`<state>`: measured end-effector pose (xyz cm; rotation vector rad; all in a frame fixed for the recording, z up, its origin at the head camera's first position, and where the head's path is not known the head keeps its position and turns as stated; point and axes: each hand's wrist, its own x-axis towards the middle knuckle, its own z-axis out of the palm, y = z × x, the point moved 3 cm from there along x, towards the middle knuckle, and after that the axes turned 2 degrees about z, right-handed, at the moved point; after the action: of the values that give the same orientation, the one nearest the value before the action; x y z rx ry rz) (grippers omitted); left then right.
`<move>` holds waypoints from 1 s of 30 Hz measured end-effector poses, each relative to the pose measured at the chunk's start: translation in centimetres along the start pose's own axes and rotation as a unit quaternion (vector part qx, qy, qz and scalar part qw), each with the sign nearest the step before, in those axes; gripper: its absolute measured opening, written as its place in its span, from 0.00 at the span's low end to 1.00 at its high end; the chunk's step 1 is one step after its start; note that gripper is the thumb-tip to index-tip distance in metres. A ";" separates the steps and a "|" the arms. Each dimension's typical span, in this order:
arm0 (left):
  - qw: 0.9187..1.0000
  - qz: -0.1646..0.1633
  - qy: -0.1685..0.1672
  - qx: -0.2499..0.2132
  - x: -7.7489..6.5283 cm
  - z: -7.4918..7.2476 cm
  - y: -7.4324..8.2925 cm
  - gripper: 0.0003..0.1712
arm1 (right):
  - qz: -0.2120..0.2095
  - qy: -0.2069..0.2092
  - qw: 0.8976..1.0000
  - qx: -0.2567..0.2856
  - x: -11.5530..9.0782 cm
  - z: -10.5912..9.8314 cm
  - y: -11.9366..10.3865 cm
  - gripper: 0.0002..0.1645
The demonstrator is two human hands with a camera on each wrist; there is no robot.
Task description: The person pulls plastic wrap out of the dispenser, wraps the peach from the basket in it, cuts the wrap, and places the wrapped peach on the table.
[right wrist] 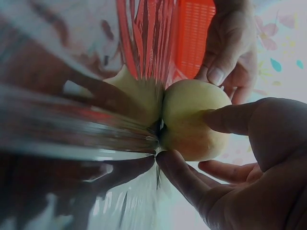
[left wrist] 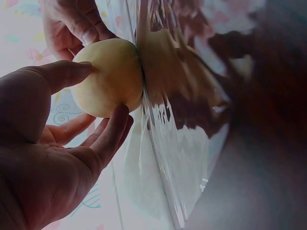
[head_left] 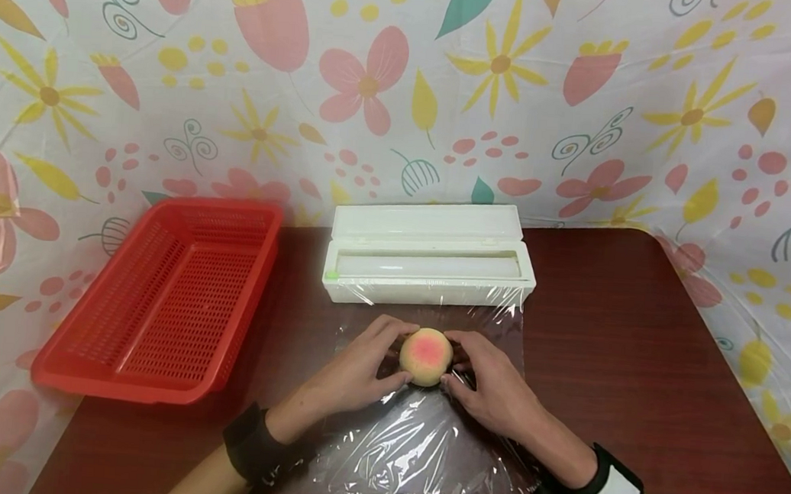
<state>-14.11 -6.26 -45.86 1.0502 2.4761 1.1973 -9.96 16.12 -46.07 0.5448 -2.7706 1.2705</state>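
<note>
A yellow peach (head_left: 425, 356) with a pink blush on top sits on a sheet of clear cling film (head_left: 416, 447) spread over the table. My left hand (head_left: 362, 367) holds the peach from the left, thumb and fingertips against its side. From the right, my right hand (head_left: 499, 384) grips the same peach (right wrist: 196, 120) with curled fingers. In the left wrist view, the underside of the peach (left wrist: 110, 76) meets the shiny film. Behind both hands, the film runs out of a white cling film box (head_left: 427, 291) with its lid raised.
A red plastic basket (head_left: 239, 320) stands at the left of the dark red wooden table (head_left: 636, 356). Inside the white box lies a film roll (head_left: 428, 266). A flower-patterned cloth (head_left: 407, 79) hangs behind the table.
</note>
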 end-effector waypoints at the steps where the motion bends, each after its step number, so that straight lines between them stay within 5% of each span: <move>1: 1.000 0.001 0.001 0.003 0.0 0.0 0.0 0.38 | 0.000 0.000 1.000 0.000 0.0 0.0 0.0 0.36; 30: 0.999 0.021 0.014 0.028 -0.4 -0.9 0.3 0.38 | -0.012 -0.001 1.000 -0.020 -0.5 -0.7 0.1 0.36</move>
<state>-14.09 -6.97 -45.11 1.1132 2.5354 1.1685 -9.58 16.82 -45.74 0.5749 -2.7770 1.2065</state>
